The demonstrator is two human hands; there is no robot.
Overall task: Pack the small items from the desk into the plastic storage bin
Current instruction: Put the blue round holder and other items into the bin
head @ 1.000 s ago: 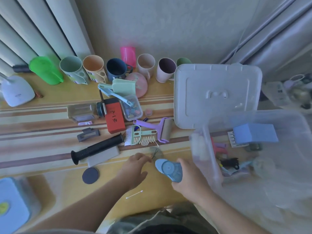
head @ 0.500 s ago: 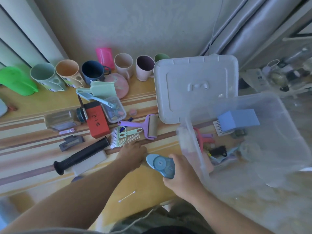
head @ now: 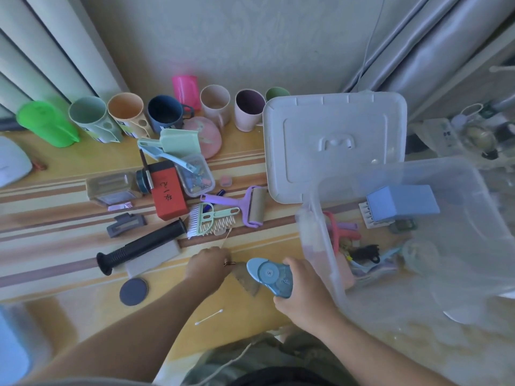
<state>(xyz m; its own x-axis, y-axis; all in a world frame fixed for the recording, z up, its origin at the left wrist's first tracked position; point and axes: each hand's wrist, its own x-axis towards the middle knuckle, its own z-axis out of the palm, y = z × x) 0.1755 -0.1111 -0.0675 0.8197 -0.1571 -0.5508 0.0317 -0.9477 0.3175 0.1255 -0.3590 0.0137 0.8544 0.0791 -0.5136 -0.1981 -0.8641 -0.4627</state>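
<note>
At the lower centre of the frame, the right hand (head: 302, 293) is wrapped round a blue tape dispenser (head: 269, 277), its fingers curled along the far edge; it sits just beside the near wall of the clear plastic storage bin (head: 323, 246), probably because the bin is where it goes next; the left hand (head: 207, 266) is closed in a pinch on a small dark clip (head: 230, 264) at the table (head: 83, 218), with a greyish flat piece (head: 246, 280) lying between the two hands; both hands seem to be gathering at once so that one trip to the bin serves for two items.

The bin stands at the right of the frame, already holding a blue block-like item (head: 401, 203) and a tangle of pink and dark pieces low against its near wall; its white lid (head: 334, 146) lies flat behind it, likely set aside to keep the opening free; small items still spread over the middle of the table, among them a black handle (head: 142, 246), a red box (head: 168, 195), a purple roller (head: 250, 207) and a green comb brush (head: 213, 220); so the packing looks well short of done.

What the left fingertips hold is tiny and partly covered, so the clip is a guess; the greyish piece is half hidden under the dispenser; the bin's contents blur through the cloudy wall; its right edge is cut off by the frame.
</note>
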